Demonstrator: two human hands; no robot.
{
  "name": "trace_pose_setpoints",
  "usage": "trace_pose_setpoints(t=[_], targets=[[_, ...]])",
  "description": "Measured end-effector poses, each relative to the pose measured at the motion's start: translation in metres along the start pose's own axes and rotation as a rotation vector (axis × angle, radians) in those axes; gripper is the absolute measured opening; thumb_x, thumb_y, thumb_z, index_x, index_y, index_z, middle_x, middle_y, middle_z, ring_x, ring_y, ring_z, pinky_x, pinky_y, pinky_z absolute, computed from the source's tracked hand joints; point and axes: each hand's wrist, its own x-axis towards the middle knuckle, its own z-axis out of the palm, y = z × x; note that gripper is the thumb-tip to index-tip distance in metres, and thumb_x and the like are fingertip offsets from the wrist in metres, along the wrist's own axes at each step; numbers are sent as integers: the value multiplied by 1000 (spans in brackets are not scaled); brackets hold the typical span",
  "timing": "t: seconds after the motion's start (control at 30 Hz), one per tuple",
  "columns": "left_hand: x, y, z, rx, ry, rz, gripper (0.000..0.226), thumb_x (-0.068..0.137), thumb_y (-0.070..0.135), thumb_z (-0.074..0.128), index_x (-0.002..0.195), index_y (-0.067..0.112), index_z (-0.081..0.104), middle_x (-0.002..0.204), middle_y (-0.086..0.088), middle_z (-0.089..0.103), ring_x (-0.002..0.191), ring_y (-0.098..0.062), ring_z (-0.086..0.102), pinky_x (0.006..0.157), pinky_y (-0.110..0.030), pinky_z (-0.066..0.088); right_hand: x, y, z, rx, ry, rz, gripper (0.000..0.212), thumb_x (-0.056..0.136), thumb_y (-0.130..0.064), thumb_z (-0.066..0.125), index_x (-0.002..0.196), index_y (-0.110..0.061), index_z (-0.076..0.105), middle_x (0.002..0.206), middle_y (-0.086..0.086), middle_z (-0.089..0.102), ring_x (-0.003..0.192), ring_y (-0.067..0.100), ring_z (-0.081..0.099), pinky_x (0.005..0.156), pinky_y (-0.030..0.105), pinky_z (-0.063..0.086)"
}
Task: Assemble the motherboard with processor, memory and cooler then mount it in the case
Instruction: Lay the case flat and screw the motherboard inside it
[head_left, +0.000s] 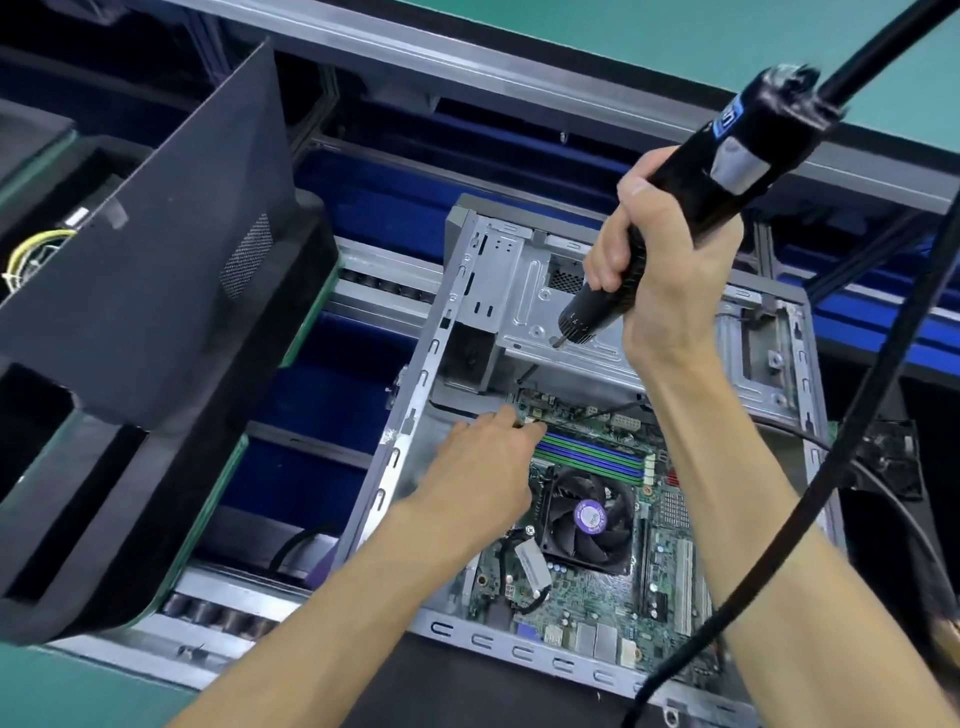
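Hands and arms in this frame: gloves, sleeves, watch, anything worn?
Nothing worn that shows. Left hand and right hand are bare, no gloves or rings visible. Both forearms are bare as far as the frame's lower edge: no sleeves, watch or wrist strap in view.

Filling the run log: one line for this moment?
board in case | left hand at board's far corner | right hand holds electric screwdriver above

Both forearms bare, no sleeves; left hand (483, 457), right hand (660, 260) ungloved.

A factory assembly line — roller conveyor (374, 283), green bench top (675, 47), corded electric screwdriver (691, 208) overhead.
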Motion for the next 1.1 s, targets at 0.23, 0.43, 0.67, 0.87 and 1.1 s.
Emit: trace_pose_setpoints(t=[0.23, 0.43, 0.67, 0.87, 1.1], targets=[[3, -2, 5, 21, 1, 23, 72, 81, -1, 53, 149, 19, 42, 134, -8, 50, 122, -29, 48, 104, -43, 40, -2, 7, 5, -43, -47, -23, 20, 88, -6, 58, 73, -20, 60, 50, -2, 45, 39, 22, 36, 48, 30, 35], [6, -3, 7, 31, 11, 25, 73, 80, -1, 53, 150, 19, 41, 133, -9, 51, 122, -29, 49, 105, -46, 40, -3, 11, 7, -93, -89, 20, 17, 90, -9, 59, 75, -17, 57, 50, -2, 44, 40, 22, 36, 48, 30, 35], [7, -3, 8, 28, 12, 27, 75, 82, 0, 54, 152, 21, 38, 137, -8, 49, 125, -28, 46, 106, -44, 38, -5, 11, 10, -112, -54, 51, 17, 88, -12, 61, 73, -21, 60, 49, 0, 43, 41, 23, 35, 46, 32, 35], [7, -3, 8, 24, 8, 20, 74, 81, 0, 54, 151, 21, 39, 135, -8, 50, 124, -28, 47, 106, -44, 38, -6, 14, 9, -113, -55, 53, 19, 87, -13, 61, 72, -25, 62, 49, 1, 44, 41, 23, 35, 45, 32, 35], [8, -2, 8, 17, 0, 10, 75, 82, 1, 56, 152, 21, 39, 138, -8, 48, 127, -28, 46, 109, -45, 37, -4, 16, 8, -93, -89, 70, 16, 88, -13, 62, 75, -23, 61, 50, 0, 44, 41, 22, 35, 45, 31, 34]])
